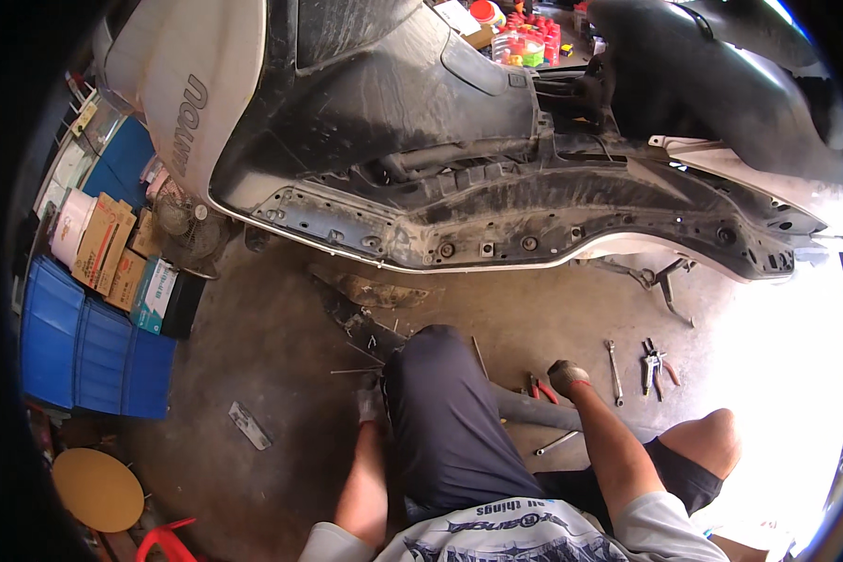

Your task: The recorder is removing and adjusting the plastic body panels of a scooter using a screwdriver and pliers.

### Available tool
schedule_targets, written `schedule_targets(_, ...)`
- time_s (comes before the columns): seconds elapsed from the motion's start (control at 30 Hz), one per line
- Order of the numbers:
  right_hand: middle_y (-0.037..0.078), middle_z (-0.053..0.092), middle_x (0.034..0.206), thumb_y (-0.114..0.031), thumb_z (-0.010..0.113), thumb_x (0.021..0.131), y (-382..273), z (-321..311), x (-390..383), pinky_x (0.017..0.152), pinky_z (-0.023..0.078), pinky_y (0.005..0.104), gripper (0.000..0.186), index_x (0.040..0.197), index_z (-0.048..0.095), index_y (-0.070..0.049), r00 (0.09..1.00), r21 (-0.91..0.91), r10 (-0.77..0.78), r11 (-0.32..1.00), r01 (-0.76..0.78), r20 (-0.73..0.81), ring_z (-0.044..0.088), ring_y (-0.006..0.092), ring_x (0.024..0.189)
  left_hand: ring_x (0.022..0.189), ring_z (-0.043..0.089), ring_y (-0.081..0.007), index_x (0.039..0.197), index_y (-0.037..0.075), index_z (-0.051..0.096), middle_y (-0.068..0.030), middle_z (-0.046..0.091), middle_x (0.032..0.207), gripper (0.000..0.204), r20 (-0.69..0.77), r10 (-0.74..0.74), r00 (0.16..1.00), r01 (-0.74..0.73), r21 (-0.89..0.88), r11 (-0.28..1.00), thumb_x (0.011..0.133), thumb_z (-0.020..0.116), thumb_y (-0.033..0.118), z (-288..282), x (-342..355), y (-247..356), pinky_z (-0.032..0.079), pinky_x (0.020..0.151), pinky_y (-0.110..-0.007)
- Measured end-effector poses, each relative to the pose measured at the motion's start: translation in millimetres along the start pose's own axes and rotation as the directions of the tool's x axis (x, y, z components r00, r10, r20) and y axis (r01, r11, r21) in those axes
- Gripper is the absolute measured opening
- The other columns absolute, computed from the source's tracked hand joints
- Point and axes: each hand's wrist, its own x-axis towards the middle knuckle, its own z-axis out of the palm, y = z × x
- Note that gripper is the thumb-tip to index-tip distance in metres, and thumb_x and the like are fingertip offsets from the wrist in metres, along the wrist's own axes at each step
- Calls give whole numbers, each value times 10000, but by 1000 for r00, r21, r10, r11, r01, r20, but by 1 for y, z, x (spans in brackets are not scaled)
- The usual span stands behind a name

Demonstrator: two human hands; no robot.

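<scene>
Red-handled pliers (pixel 541 388): on the concrete floor (pixel 272 356), just beside the gloved right hand (pixel 568 377); fingers curled downward, grip undeterminable. Left hand (pixel 369 405): gloved, resting on the floor, mostly hidden behind the raised knee (pixel 431 356); finger state undeterminable. Wrench (pixel 613 371) and second pliers (pixel 654 365) lie nearby. Risk: loose nails (pixel 356 371) beside the left hand could puncture it. Stripped scooter frame (pixel 496 215) lies overhead.

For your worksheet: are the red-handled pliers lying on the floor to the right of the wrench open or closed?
Open. The red-handled pliers lie flat on the concrete floor with their two handles spread apart, just right of the wrench.
</scene>
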Motion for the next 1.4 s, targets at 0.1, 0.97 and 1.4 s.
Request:
schedule_targets(0.1, 136, 622, 1208, -259, 526, 850, -84, -28, -46, 917, 492, 398, 343, 1129, 664, -115, 986, 159, 79, 982, -103, 147, 594, 310, 1127, 984, 537, -129, 1192, 90, 615, 2, 607, 1088, 318, -171, -110, 979, 90, -120, 989, 967, 479, 271, -76, -1, -17, 432, 880, -316)
schedule_targets(0.97, 217, 639, 1106, -266, 491, 851, -65, -28, -57, 879, 505, 412, 339, 1041, 684, -63, 999, 184, -46, 982, 42, 15, 614, 362, 1059, 1024, 639, -289, 1110, 25, 630, -172, 665, 1088, 400, -272, 758, 593, -618, 448, 645, 810, 670, 288, 109, 114, 283, 487, 898, -362)
schedule_targets(1.4, 180, 647, 1121, -292, 515, 862, -45, -16, -61, 894, 498, 404, 338, 1088, 682, -104, 993, 308, 105, 944, -119, 62, 613, 338, 1076, 981, 650, -333, 973, 35, 688, -180, 686, 1005, 367, -384, 710, 590, -442, 582, 682, 819, 667, 368, 119, 122, 293, 501, 854, -408)
